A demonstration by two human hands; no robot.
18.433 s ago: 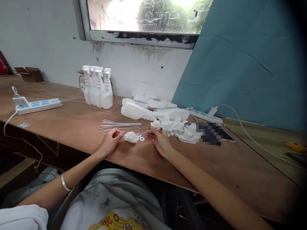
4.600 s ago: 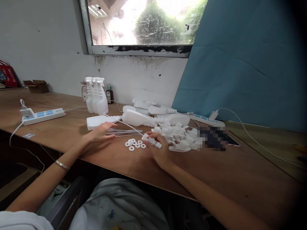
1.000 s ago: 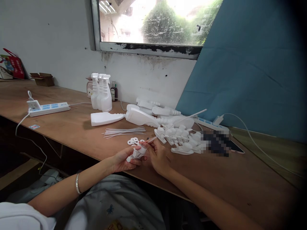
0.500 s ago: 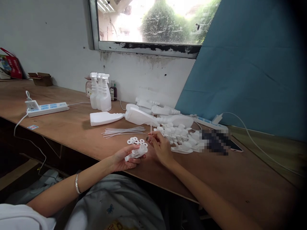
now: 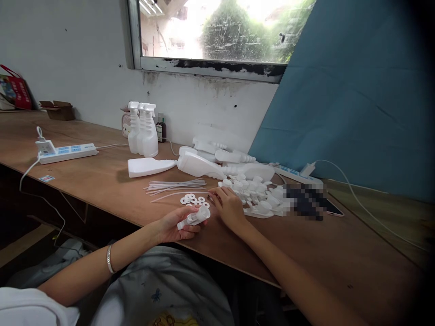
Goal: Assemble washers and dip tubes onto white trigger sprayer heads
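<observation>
My left hand (image 5: 181, 225) is closed around a white trigger spray head (image 5: 194, 218), whose round collar opening faces right. Just to its right, my right hand (image 5: 228, 207) pinches one end of a thin white dip tube (image 5: 180, 194). The tube stretches out to the left, low above the table, bowing slightly. Several flat white ring washers (image 5: 192, 198) lie between the two hands. Behind them rests a bundle of loose dip tubes (image 5: 176, 184). More spray heads (image 5: 261, 194) are heaped right beside my right hand.
Empty-looking white bottles (image 5: 200, 165) lie in a pile towards the wall. Several upright spray bottles (image 5: 149, 136) stand at back left near a dark bottle (image 5: 161, 129). A power strip (image 5: 68, 153) sits left, another (image 5: 295, 173) right, with a phone (image 5: 335, 208) nearby.
The tube in my right hand has swung from upright to nearly level, pointing left. My right hand has tipped slightly with it. My left hand still holds the spray head in about the same place.
</observation>
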